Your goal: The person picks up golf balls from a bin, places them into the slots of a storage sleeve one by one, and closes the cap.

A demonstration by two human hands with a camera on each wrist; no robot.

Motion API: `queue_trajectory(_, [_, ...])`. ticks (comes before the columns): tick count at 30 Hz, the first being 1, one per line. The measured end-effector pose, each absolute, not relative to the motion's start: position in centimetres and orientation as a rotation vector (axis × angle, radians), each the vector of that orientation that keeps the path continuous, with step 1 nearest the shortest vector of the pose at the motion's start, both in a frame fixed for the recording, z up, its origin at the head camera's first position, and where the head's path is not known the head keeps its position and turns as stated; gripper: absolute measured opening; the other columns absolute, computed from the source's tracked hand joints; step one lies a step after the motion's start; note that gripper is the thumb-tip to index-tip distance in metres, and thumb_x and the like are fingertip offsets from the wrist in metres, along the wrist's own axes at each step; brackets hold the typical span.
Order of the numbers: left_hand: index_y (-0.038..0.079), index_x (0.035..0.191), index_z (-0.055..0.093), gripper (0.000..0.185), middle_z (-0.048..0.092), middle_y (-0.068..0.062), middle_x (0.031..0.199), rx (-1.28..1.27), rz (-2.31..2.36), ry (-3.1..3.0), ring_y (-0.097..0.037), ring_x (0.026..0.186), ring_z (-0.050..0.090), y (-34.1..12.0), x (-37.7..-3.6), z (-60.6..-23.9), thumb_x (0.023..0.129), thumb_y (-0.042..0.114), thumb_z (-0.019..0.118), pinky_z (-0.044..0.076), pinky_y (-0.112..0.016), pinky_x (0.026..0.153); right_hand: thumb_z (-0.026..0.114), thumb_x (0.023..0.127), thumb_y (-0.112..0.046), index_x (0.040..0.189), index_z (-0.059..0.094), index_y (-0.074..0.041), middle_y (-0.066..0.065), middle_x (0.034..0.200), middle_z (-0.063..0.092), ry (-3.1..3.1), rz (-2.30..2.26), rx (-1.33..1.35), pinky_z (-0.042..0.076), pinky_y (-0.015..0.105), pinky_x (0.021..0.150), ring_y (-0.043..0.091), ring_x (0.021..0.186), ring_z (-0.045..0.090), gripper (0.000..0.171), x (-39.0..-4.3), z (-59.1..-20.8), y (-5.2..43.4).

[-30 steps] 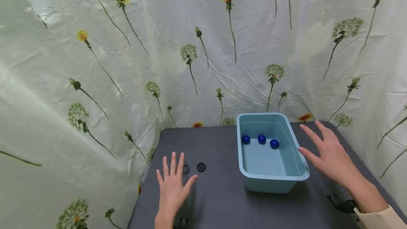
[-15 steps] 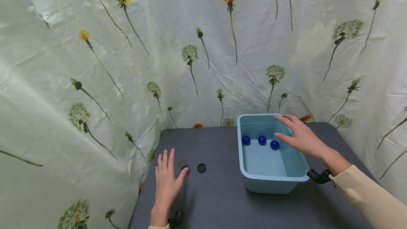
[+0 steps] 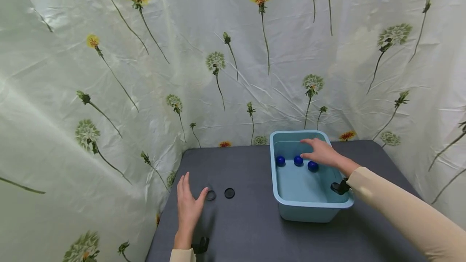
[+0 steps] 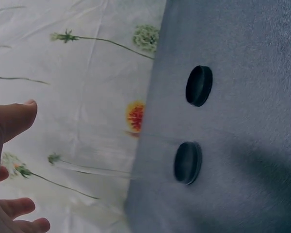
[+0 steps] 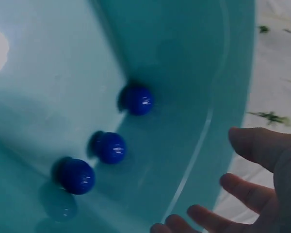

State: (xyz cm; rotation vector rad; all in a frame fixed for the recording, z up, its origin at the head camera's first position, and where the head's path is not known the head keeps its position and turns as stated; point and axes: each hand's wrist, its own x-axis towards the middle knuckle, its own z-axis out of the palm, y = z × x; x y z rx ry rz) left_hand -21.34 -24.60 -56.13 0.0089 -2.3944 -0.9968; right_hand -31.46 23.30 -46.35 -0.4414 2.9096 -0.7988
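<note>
right hand (image 3: 322,153) spread, empty, over nearest blue ball (image 3: 312,165) in tub (image 3: 313,205) | ball to be pinched squarely, neighbours unnudged | left hand (image 3: 188,205) flat, empty, by black caps (image 3: 229,193)

Right hand (image 3: 322,153) over the tub (image 3: 280,201), covering part of the far right wall; contact with the nearest blue ball (image 3: 312,165) not clear from the head view. In the right wrist view, hand (image 5: 266,184) cut off at 4 o'clock, fingertips only. Left hand (image 3: 188,205) with thumb tip at the nearer black disc (image 3: 210,195), hiding its edge at 9 o'clock; touching or not, unclear. In the left wrist view, hand (image 4: 9,145) cropped at 8 o'clock.
</note>
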Motion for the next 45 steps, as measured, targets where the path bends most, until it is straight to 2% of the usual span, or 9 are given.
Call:
queue_trajectory(11, [0.024, 0.161, 0.02, 0.099, 0.03, -0.016, 0.16, 0.211, -1.431, -2.368, -0.039, 0.145, 0.03, -25.8, -22.0, -58.0, 0.086, 0.04, 0.081, 0.032, -0.064, 0.106, 0.07, 0.091, -0.021, 0.143, 0.042, 0.013, 0.038, 0.143, 0.042, 2.698, -0.674, -0.198, 0.041, 0.058, 0.103, 0.05, 0.13, 0.045, 0.068, -34.5, -50.0, 21.9])
queue_trajectory(21, [0.014, 0.158, 0.03, 0.09, 0.043, -0.019, 0.153, 0.075, -1.744, -2.329, -0.039, 0.141, 0.039, -25.4, -23.8, -60.0, 0.086, 0.026, 0.082, 0.034, -0.059, 0.109, 0.07, 0.091, -0.015, 0.144, 0.031, 0.022, 0.042, 0.145, 0.035, 2.672, -0.694, -0.074, 0.039, 0.06, 0.105, 0.054, 0.132, 0.04, 0.075, -34.9, -52.8, 22.6])
queue_trajectory(24, [0.011, 0.154, 0.038, 0.08, 0.049, -0.02, 0.147, 0.06, -1.8, -2.314, -0.04, 0.137, 0.043, -25.2, -24.1, -60.3, 0.087, 0.021, 0.081, 0.034, -0.06, 0.109, 0.07, 0.091, -0.013, 0.142, 0.032, 0.022, 0.043, 0.14, 0.04, 2.667, -0.71, -0.046, 0.047, 0.057, 0.096, 0.052, 0.124, 0.049, 0.073, -35.0, -53.1, 23.0])
queue_trajectory(27, [0.007, 0.147, 0.048, 0.068, 0.057, -0.019, 0.139, 0.046, -1.791, -2.335, -0.038, 0.13, 0.051, -25.0, -24.2, -60.5, 0.088, 0.018, 0.08, 0.037, -0.059, 0.107, 0.072, 0.09, -0.011, 0.136, 0.04, 0.02, 0.038, 0.123, 0.052, 2.658, -0.722, -0.022, 0.054, 0.05, 0.082, 0.042, 0.103, 0.06, 0.064, -35.1, -53.2, 23.0])
queue_trajectory(30, [0.005, 0.139, 0.056, 0.057, 0.062, -0.014, 0.131, 0.05, -1.763, -2.353, -0.033, 0.123, 0.058, -24.9, -24.2, -60.6, 0.088, 0.015, 0.08, 0.04, -0.056, 0.105, 0.071, 0.088, -0.007, 0.114, 0.055, 0.014, 0.023, 0.095, 0.058, 2.653, -0.723, -0.02, 0.055, 0.04, 0.069, 0.029, 0.08, 0.06, 0.037, -35.2, -53.2, 22.5])
queue_trajectory(33, [0.007, 0.135, 0.06, 0.053, 0.065, -0.011, 0.127, 0.056, -1.763, -2.362, -0.03, 0.119, 0.06, -24.8, -24.1, -60.7, 0.087, 0.014, 0.081, 0.042, -0.055, 0.104, 0.07, 0.085, -0.002, 0.089, 0.057, 0.003, 0.012, 0.077, 0.055, 2.668, -0.7, -0.017, 0.052, 0.034, 0.06, 0.023, 0.066, 0.059, 0.014, -35.3, -53.4, 21.9])
queue_trajectory(35, [0.007, 0.135, 0.061, 0.053, 0.065, -0.011, 0.127, 0.043, -1.787, -2.368, -0.029, 0.119, 0.06, -24.7, -24.0, -60.8, 0.086, 0.014, 0.081, 0.041, -0.055, 0.104, 0.069, 0.084, 0.002, 0.082, 0.058, 0.0, 0.011, 0.074, 0.057, 2.671, -0.684, 0.009, 0.053, 0.032, 0.057, 0.023, 0.063, 0.063, 0.011, -35.3, -53.6, 21.6])
queue_trajectory(42, [0.003, 0.135, 0.059, 0.055, 0.063, -0.017, 0.13, -0.046, -1.827, -2.38, -0.032, 0.119, 0.06, -24.6, -23.9, -61.2, 0.087, 0.018, 0.081, 0.04, -0.058, 0.104, 0.071, 0.082, 0.006, 0.092, 0.059, 0.008, 0.021, 0.082, 0.057, 2.631, -0.572, 0.164, 0.056, 0.035, 0.053, 0.028, 0.06, 0.067, 0.016, -35.5, -54.6, 21.1])
queue_trajectory(45, [0.003, 0.134, 0.06, 0.055, 0.063, -0.016, 0.13, -0.062, -1.827, -2.383, -0.032, 0.119, 0.06, -24.5, -24.1, -61.1, 0.087, 0.019, 0.081, 0.04, -0.058, 0.104, 0.075, 0.08, 0.006, 0.086, 0.062, 0.007, 0.02, 0.081, 0.058, 2.615, -0.516, 0.173, 0.056, 0.034, 0.052, 0.027, 0.06, 0.067, 0.015, -35.4, -54.8, 21.0])
